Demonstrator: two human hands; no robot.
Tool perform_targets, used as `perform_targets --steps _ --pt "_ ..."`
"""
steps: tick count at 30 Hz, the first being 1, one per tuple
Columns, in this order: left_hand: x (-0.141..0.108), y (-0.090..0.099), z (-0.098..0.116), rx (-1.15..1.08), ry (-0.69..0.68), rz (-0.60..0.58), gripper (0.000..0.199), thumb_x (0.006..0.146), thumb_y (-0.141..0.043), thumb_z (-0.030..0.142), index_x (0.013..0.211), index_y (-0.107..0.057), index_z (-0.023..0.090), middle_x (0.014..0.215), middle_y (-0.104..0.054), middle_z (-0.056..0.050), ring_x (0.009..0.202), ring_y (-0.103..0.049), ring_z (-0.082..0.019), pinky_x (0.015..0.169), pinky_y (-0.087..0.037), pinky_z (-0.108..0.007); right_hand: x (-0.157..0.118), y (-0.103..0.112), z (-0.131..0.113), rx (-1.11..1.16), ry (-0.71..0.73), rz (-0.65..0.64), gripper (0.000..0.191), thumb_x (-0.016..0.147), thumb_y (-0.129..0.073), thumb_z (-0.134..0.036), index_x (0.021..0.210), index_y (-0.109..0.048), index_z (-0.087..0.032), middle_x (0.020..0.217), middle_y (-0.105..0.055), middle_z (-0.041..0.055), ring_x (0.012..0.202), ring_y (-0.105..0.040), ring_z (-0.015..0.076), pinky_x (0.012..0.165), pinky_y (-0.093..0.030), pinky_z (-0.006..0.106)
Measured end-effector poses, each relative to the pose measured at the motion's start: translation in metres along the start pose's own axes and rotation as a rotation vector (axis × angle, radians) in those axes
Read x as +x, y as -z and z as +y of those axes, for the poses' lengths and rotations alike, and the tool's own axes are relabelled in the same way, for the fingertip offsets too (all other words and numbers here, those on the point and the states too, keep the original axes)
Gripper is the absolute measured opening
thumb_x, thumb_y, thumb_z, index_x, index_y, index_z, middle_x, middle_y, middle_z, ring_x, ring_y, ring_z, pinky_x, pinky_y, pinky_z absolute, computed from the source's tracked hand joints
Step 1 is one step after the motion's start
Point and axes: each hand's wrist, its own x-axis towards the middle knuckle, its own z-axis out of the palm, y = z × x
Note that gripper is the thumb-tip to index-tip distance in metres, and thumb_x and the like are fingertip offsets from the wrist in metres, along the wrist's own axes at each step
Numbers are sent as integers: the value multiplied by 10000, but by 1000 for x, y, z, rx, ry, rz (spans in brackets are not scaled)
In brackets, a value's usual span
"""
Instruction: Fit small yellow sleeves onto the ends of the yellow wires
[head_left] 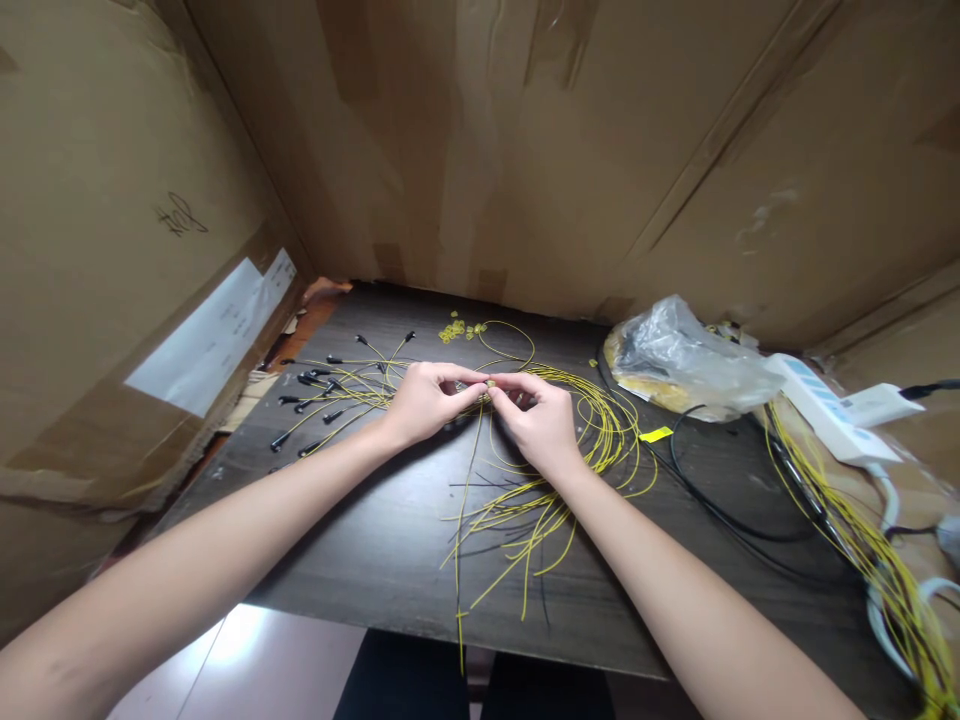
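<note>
My left hand [427,405] and my right hand [538,415] meet over the middle of the dark table, both closed in a pinch. Between the fingertips shows a small yellow piece [490,383], which my right thumb and forefinger grip. A thin yellow wire [469,480] hangs from the left fingertips toward the table's front edge; how it meets the piece is too small to tell. Left of my hands, yellow wires end in several black connectors [307,378]. Around my right hand lies a loose coil of yellow wires [604,415], its free ends fanned toward me.
Several loose yellow pieces [452,330] lie at the back of the table [337,560]. To the right are a clear plastic bag [690,350], a white power strip [825,405], a black cable [739,525] and another yellow wire bundle [885,580]. Cardboard walls [465,150] enclose the back and sides.
</note>
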Motion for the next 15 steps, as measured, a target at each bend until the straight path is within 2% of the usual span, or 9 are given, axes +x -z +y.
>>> perform_targets --steps 8,15 --pt "0 0 -5 96 -249 42 159 904 -698 230 1008 -812 188 842 -773 -51 650 -636 -121 623 -487 -247 0 0 1 -63 52 -9 204 917 -632 -326 985 -788 -212 909 -775 43 766 -661 191 727 -499 331" --pt "0 1 0 141 -253 32 158 924 -683 246 1013 -805 202 858 -775 -47 666 -656 -127 646 -513 -250 2 0 -1 -102 40 -16 229 944 -585 -376 957 -752 -220 906 -762 50 775 -663 205 731 -501 347"
